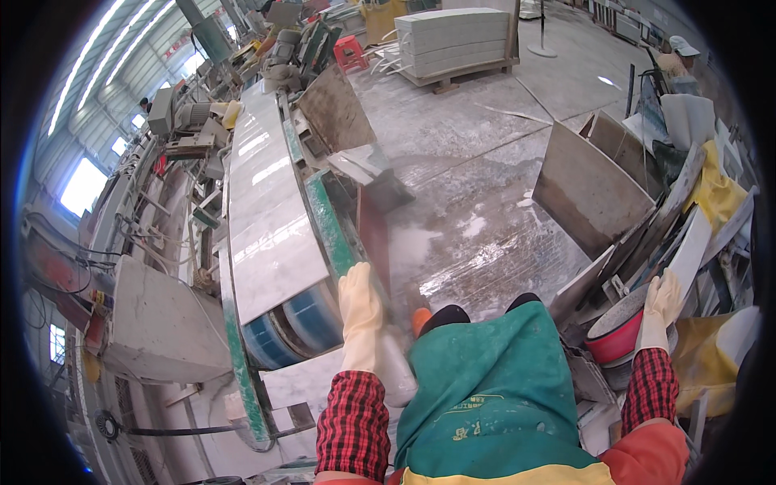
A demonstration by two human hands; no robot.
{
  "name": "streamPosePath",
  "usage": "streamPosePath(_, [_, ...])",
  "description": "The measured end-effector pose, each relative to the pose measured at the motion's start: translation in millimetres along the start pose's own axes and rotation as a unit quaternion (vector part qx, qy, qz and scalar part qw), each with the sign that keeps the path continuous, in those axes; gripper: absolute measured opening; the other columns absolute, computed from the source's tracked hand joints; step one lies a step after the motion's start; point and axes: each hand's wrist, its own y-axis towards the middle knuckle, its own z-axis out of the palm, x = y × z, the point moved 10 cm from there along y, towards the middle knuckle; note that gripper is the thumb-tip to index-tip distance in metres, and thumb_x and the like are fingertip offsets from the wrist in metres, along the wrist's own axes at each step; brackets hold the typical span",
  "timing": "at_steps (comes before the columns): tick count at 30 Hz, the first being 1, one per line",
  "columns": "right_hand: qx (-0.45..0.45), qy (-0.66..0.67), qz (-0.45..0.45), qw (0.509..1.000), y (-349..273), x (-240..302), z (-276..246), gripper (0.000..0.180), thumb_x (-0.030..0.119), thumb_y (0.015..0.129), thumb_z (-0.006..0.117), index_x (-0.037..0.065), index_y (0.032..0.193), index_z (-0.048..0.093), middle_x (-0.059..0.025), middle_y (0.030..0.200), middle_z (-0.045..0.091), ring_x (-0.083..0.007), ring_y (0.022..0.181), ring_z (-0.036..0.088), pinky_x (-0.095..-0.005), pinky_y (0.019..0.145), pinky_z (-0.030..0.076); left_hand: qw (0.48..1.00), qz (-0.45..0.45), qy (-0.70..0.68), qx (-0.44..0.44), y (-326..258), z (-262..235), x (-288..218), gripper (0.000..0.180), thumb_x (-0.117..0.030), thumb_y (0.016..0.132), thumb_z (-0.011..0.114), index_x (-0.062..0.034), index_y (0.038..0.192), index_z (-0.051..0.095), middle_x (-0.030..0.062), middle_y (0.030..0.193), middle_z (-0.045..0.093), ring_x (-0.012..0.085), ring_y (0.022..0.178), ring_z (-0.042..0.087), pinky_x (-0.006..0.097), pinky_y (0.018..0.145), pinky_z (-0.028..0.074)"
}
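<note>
On my feed the pale slab point(271, 234) lies on the conveyor point(314, 317), long axis pointing ahead, my left grip point(360, 311) curled at the green rail point(330, 214), my right grip point(663, 301) near a white strip point(693, 242), either's hold unclear.

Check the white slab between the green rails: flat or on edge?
Flat: the white slab shows its broad face upward between the green rails.

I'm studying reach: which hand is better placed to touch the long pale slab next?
Probably the left hand: it is near the pale slab, by the green rail. The right hand is off by the red-sided object.
</note>
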Motion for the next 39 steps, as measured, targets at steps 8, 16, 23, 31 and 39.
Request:
streamPosePath(8, [-0.033,0.011,-0.035,0.999,-7.2,-1.0,2.0,0.042,0.029,0.093,0.053,0.009,0.129,0.059,-0.0108,0.131,0.060,-0.0283,0.122,0.054,-0.0404,0.103,0.042,1.000,0.002,0.006,-0.011,0.3,-2.8,-1.0,0.030,0.004,0.079,0.050,0.0000,0.107,0.060,0.0167,0.104,0.062,0.0382,0.091,0.056,0.043,0.083,0.043])
streamPosePath(16, [-0.043,0.023,-0.048,0.998,-15.0,2.9,-2.9,0.040,0.026,0.093,0.051,0.006,0.127,0.060,-0.0126,0.129,0.060,-0.0303,0.120,0.054,-0.0408,0.102,0.042,1.000,-0.004,0.005,-0.018,-1.3,-3.8,1.1,0.029,0.003,0.079,0.051,0.0006,0.107,0.062,0.0174,0.104,0.063,0.0382,0.091,0.056,0.043,0.083,0.044])
streamPosePath(23, [0.007,0.016,-0.035,0.999,-22.2,16.4,-12.6,0.041,0.026,0.094,0.050,0.006,0.129,0.058,-0.0132,0.131,0.059,-0.0305,0.122,0.052,-0.0407,0.104,0.041,0.999,-0.006,0.016,-0.034,-3.0,-8.0,3.1,0.027,0.003,0.080,0.051,-0.0006,0.104,0.062,0.0164,0.100,0.063,0.0380,0.088,0.056,0.043,0.080,0.045])
streamPosePath(31, [0.157,0.005,0.156,0.975,0.9,-65.7,53.3,0.092,0.059,0.072,0.074,0.012,0.145,0.043,-0.0203,0.143,0.048,-0.0363,0.136,0.040,-0.0447,0.113,0.033,0.999,-0.037,-0.008,-0.023,1.2,-13.3,5.6,0.015,0.002,0.080,0.050,-0.0029,0.092,0.058,0.0168,0.092,0.061,0.0386,0.084,0.055,0.044,0.075,0.043])
streamPosePath(39, [0.199,0.118,0.101,0.968,36.1,-97.1,108.3,0.087,0.036,0.063,0.079,-0.001,0.136,0.050,-0.0281,0.124,0.060,-0.0407,0.117,0.057,-0.0449,0.101,0.045,0.996,-0.050,-0.048,-0.050,-6.8,-18.1,15.9,0.028,0.004,0.077,0.050,-0.0034,0.101,0.062,0.0174,0.094,0.062,0.0391,0.085,0.054,0.046,0.077,0.043])
